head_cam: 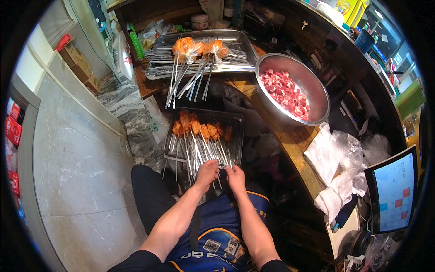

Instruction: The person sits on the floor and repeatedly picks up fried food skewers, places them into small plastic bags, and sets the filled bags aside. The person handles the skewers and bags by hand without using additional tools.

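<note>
In front of me, skewers of orange-coated meat [194,124] lie in a dark metal tray [234,119], their bare steel ends pointing toward me. My left hand [207,174] has its fingers closed around skewer ends at the tray's near edge. Close beside it, my right hand [235,177] pinches the end of a skewer between thumb and fingers. How many skewers each hand holds is hidden by the fingers. The meat ends rest at the far side of the tray, away from both hands.
Beyond, a steel tray [253,51] holds flat skewers and two plastic-wrapped bundles of coated meat [185,47]. A steel bowl [314,80] of diced raw meat [283,91] stands on the wooden counter [272,119]. White cloths [326,163] and a screen [390,190] are at right.
</note>
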A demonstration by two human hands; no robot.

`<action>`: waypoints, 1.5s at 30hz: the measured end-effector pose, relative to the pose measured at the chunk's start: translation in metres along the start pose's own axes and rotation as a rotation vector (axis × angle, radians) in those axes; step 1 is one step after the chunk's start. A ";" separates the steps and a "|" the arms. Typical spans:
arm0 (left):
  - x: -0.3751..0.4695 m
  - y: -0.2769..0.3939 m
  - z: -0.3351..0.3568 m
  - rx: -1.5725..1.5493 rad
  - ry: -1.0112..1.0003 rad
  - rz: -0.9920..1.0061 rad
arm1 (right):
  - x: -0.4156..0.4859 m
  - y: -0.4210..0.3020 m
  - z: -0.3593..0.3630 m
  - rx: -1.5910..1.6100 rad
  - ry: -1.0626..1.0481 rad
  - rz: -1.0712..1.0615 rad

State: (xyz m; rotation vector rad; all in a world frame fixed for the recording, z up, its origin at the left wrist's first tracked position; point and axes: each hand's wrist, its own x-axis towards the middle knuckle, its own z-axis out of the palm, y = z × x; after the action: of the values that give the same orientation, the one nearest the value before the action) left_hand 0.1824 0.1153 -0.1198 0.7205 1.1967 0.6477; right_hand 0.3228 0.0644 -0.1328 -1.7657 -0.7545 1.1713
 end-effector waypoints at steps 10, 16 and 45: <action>0.035 -0.035 0.001 0.262 0.328 0.376 | -0.023 -0.014 0.001 0.567 -0.195 0.131; 0.011 -0.004 0.007 0.650 0.308 0.281 | -0.025 -0.011 -0.014 0.707 -0.176 0.170; 0.017 0.003 0.008 0.250 0.060 0.213 | -0.042 -0.012 0.010 0.412 -0.223 0.184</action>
State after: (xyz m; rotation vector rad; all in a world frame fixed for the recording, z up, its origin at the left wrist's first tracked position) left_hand 0.1945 0.1286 -0.1260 1.0561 1.2797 0.7065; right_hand 0.2978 0.0378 -0.1072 -1.3955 -0.4391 1.5427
